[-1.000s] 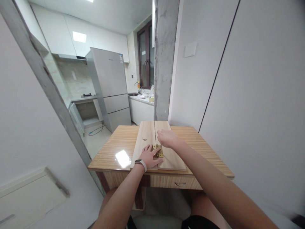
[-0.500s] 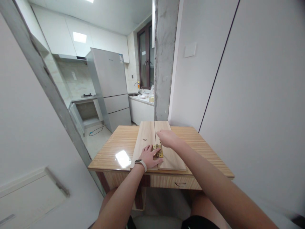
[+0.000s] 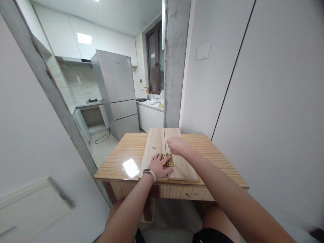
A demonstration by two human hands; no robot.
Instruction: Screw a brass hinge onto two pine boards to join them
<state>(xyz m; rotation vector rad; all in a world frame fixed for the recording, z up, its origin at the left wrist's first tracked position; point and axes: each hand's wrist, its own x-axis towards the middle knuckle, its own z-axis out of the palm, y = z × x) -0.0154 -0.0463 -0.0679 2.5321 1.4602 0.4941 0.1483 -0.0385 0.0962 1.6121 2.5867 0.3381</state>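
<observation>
Brass hinge (image 3: 171, 164) lying across the seam of 2 pale wooden boards (image 3: 154, 136), nearer the front edge of the desk (image 3: 121, 152). Touched by left hand (image 3: 159, 167), fingers spread apart. Right hand (image 3: 178, 145) curled together just beyond; cannot tell around what. Screws (image 3: 154, 147) on left board.

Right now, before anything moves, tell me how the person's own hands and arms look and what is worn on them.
Both the left hand and the right hand are ungloved, and no sleeves show on either arm. The left wrist wears a slim band with a dark face and a pale strap. No band shows on the right wrist.
</observation>
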